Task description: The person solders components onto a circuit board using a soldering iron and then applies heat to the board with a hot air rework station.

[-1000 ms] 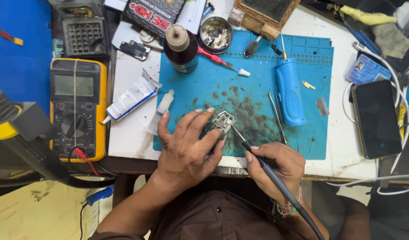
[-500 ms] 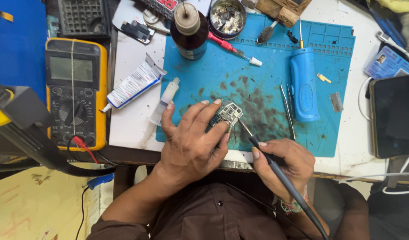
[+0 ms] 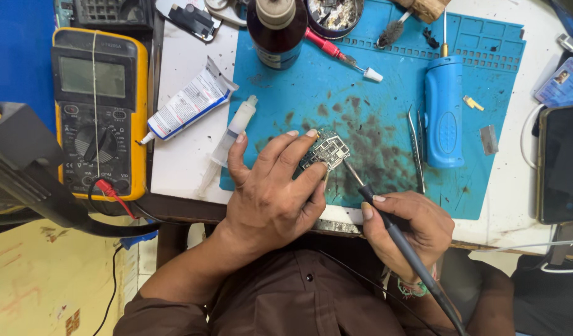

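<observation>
we see the left hand [image 3: 271, 186] lying on the near edge of the blue mat [image 3: 386, 87], its fingers spread a little and pressed down on a small circuit board [image 3: 327, 149], thumb at the board's near side. the board sits on the mat's stained middle part, close to the front edge of the table [image 3: 181, 130].

the right hand [image 3: 408, 227] has its fingers closed round a soldering iron [image 3: 386, 221], held like a pen. the iron's tip touches or nearly touches the board's right corner; we cannot tell which. its cable runs back past the wrist toward the lap.

just right of the board lie tweezers [image 3: 414, 146], and beside them a blue tool [image 3: 444, 112] stands lengthwise on the mat. at the mat's far edge there is a dark bottle [image 3: 277, 31], a round tin [image 3: 333, 15] of scraps, a red-handled tool [image 3: 339, 53] and a brush [image 3: 398, 31].

left of the mat, on the white table, lie a syringe [image 3: 230, 140] and a white tube [image 3: 187, 102]. further left sits a yellow multimeter [image 3: 100, 106] with a red lead plugged in. a dark phone [image 3: 560, 162] lies at the right edge.
</observation>
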